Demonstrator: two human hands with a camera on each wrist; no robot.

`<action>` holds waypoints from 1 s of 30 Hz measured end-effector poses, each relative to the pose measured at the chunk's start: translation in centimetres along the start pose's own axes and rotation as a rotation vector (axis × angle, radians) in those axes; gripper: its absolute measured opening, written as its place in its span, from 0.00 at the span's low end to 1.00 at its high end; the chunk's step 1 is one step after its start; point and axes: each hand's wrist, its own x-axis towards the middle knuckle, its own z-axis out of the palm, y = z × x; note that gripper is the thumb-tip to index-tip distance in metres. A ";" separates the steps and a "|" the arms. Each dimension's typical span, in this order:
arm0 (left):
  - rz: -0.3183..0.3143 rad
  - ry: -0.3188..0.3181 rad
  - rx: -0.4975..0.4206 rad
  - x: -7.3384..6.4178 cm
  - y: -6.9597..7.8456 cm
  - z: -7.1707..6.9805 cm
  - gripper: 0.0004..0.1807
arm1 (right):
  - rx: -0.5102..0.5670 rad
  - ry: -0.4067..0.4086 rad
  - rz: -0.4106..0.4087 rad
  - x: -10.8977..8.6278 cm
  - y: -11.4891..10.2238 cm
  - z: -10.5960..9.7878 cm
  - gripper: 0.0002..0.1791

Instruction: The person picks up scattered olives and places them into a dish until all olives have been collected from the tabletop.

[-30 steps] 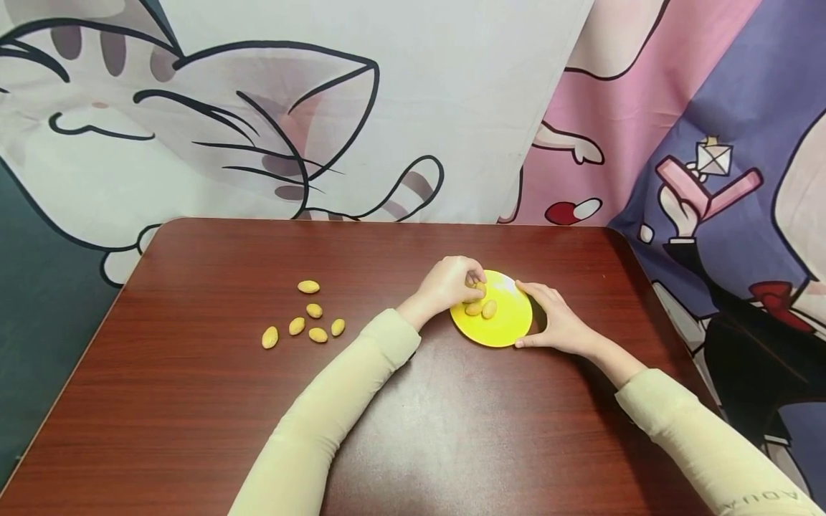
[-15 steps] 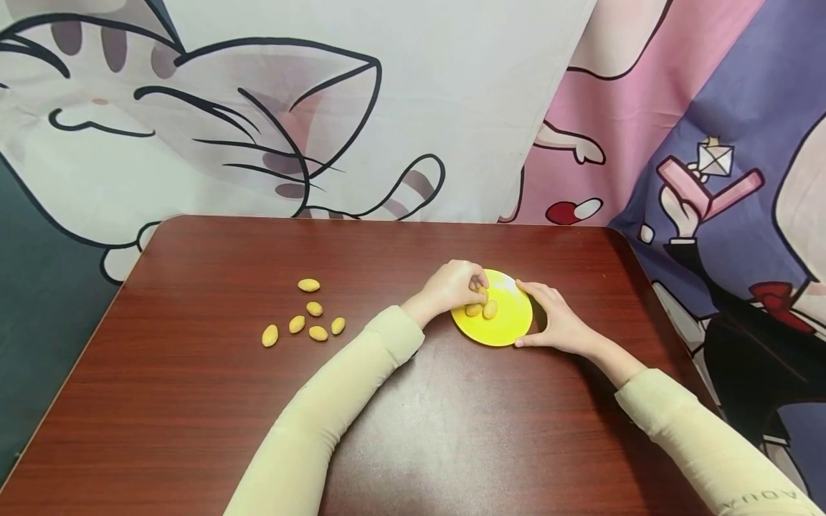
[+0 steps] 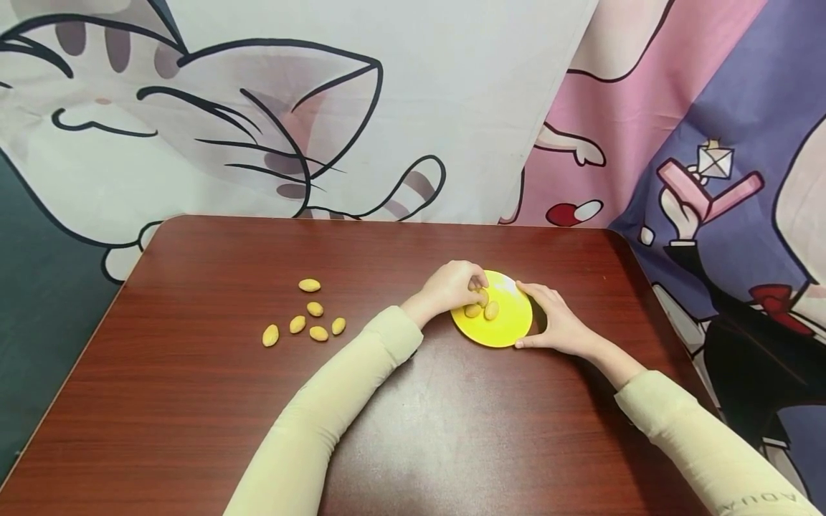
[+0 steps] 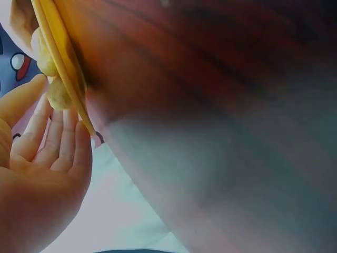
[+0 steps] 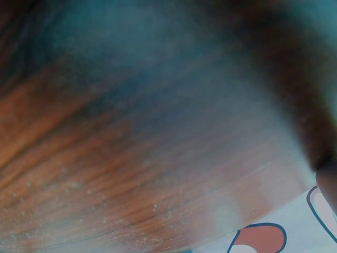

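Note:
A round yellow plate [image 3: 506, 330] stands right of the middle of the brown table. Several small yellow ovals with slightly pointed ends, like tiny lemons, lie on its left part. One oval [image 3: 492, 310] shows whole there. My left hand [image 3: 448, 287] reaches over the plate's left rim, its curled fingertips and thumb at another oval [image 4: 59, 95]; the fingers partly hide the pieces near them. On the plate's right side, my right hand [image 3: 558, 319] holds the rim between thumb and fingers. The right wrist view shows mostly blurred tabletop.
Several more yellow ovals lie in a loose group on the table's left half, among them the rearmost oval [image 3: 310, 285] and the leftmost oval [image 3: 270, 335]. A cartoon cat curtain [image 3: 452, 93] hangs behind the table's far edge.
My left hand has shifted very slightly right and toward me, and the ovals by its fingers have moved a little on the plate. My right hand stays at the rim.

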 end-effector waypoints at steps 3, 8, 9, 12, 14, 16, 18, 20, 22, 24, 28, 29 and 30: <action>-0.010 0.012 -0.012 -0.2 -0.2 -0.3 0.13 | -0.002 -0.004 0.000 0.0 0.1 0.1 0.64; -0.015 0.029 -0.049 -1.0 -0.8 -1.1 0.13 | -0.004 -0.001 -0.007 0.1 0.3 0.2 0.65; -0.014 0.034 -0.057 -1.2 -0.9 -1.3 0.13 | -0.004 0.000 -0.009 0.1 0.3 0.2 0.65; -0.011 0.050 -0.077 -1.9 -1.3 -2.1 0.12 | -0.008 0.007 -0.016 0.2 0.3 0.2 0.64; -0.007 0.065 -0.081 -2.3 -1.6 -2.7 0.12 | -0.008 0.007 -0.018 0.2 0.3 0.1 0.64; -0.007 0.083 -0.082 -2.9 -1.9 -3.4 0.11 | -0.008 0.010 -0.022 0.2 0.3 0.1 0.64; -0.003 0.104 -0.080 -3.5 -2.2 -4.1 0.11 | -0.008 0.008 -0.023 0.2 0.3 0.1 0.64; 0.001 0.127 -0.074 -4.1 -2.6 -4.7 0.12 | -0.010 0.009 -0.024 0.2 0.2 0.1 0.64; 0.003 0.150 -0.071 -4.7 -3.0 -5.4 0.12 | -0.011 0.010 -0.019 0.1 0.3 0.2 0.64; 0.010 0.177 -0.071 -5.3 -3.4 -6.1 0.12 | -0.009 0.014 -0.018 0.0 0.3 0.2 0.64; -0.001 0.225 -0.080 -6.7 -4.4 -7.5 0.12 | -0.007 0.024 -0.023 0.0 0.3 0.3 0.64; -0.008 0.235 -0.084 -7.1 -4.7 -7.9 0.13 | -0.005 0.024 -0.022 0.0 0.3 0.3 0.64; -0.018 0.244 -0.086 -7.5 -5.0 -8.3 0.13 | -0.006 0.025 -0.022 0.0 0.3 0.3 0.64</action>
